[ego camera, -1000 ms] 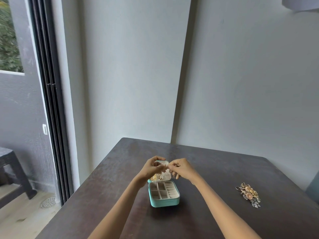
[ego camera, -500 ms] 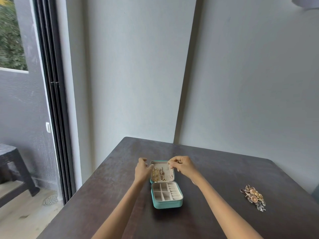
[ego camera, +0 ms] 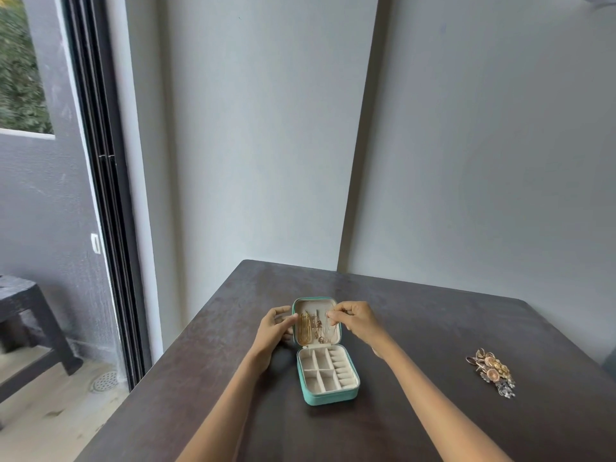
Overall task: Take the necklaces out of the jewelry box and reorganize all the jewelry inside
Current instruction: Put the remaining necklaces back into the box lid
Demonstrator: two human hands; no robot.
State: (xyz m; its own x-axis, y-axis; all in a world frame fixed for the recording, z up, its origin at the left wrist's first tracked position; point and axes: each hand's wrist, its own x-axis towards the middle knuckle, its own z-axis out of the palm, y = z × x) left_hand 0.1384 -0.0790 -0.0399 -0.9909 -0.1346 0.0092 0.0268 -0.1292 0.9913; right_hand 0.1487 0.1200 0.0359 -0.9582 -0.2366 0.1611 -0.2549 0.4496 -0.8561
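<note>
now both hands flank the open jewelry box (ego camera: 328,383) lid, table (ego camera: 433,328) edges well apart

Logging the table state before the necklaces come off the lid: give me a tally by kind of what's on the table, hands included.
Jewelry box (teal, open, compartments look empty): 1
Bunch of necklaces hanging in the lid (single chains too fine to count): 1
Pile of loose jewelry (pieces too tangled to count): 1
Hands: 2, left hand holding the lid's edge, right hand pinching at the necklaces
Total: 5
</note>
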